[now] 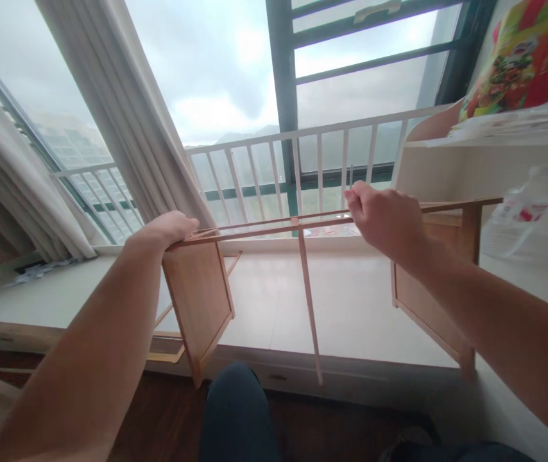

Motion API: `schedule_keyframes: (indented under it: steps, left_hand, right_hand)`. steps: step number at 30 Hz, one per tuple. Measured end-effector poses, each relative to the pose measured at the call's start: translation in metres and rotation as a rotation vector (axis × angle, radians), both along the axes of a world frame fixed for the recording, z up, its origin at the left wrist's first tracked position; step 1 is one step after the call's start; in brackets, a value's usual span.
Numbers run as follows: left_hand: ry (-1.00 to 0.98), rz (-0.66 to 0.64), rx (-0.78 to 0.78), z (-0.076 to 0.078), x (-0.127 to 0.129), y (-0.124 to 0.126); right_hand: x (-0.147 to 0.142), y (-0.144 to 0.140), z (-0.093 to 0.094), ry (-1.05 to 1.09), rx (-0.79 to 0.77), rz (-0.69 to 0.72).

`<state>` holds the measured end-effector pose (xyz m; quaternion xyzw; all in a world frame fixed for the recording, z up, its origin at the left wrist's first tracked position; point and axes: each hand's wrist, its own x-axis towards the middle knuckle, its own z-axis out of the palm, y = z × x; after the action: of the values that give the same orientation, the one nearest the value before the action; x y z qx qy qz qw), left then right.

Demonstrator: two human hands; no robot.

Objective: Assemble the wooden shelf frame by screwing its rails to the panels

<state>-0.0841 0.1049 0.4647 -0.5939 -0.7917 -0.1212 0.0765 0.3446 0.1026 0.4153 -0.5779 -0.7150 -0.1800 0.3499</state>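
A light wooden frame (274, 226) with two side panels and thin rails is held up over a pale window sill (274, 308). My left hand (168, 230) grips the top of the left side panel (199, 301). My right hand (382, 215) closes around a thin metal tool (351, 174), pressed at the top rail near its middle. A thin upright slat (308, 301) hangs down from the rails. The right side panel (428, 301) is partly hidden behind my right forearm.
White railing bars (298, 163) and a dark window frame (283, 96) stand behind. Cream curtains (124, 109) hang left. A white shelf unit (486, 167) at right carries a colourful bag (524, 58) and a plastic bottle (519, 215). My knee (238, 410) is below.
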Motion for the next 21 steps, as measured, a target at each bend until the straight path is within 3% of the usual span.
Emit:
schedule_keyframes:
  steps: [3,8,12,17,21]
  left_hand:
    - [-0.104,0.099,-0.224,-0.001,0.011,0.011]
    - [-0.148,0.113,-0.257,-0.015,0.021,0.022]
    - [-0.092,-0.038,-0.210,-0.030,0.028,0.020]
    - [0.162,-0.300,-0.021,-0.052,0.040,0.012]
    - [0.270,-0.401,0.036,-0.069,0.040,0.026]
  right_hand:
    - [0.001,0.015,0.005,-0.008,-0.104,0.038]
    - [0.011,0.039,-0.005,-0.082,-0.381,0.090]
    - [0.019,0.054,-0.017,-0.151,-0.508,0.172]
    - [0.031,0.075,-0.034,-0.134,-0.598,0.220]
    - [0.037,0.093,-0.050,-0.129,-0.644,0.211]
